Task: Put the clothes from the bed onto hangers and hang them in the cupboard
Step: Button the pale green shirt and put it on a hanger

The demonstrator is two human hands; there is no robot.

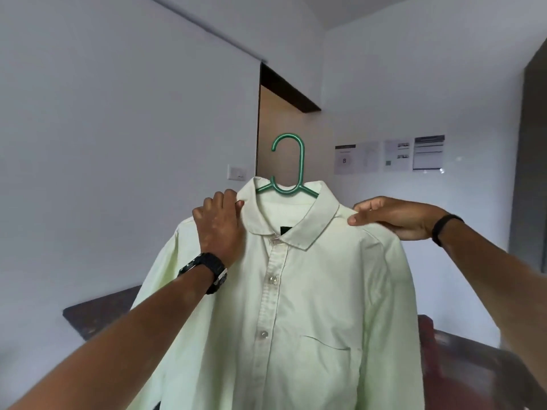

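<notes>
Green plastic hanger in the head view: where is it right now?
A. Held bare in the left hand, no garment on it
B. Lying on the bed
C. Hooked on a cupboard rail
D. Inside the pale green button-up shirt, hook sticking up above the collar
D: the green plastic hanger sits inside the pale green button-up shirt, its hook free in the air above the collar, while the left hand and right hand hold the shoulders.

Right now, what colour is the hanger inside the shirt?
Green. The hanger shows best in the head view, its hook sticking up above the pale shirt collar.

Pale green shirt (296, 291), teal-green hanger (291, 164), black wristwatch (208, 270), black wristband (442, 227), white walls (118, 143)
</notes>
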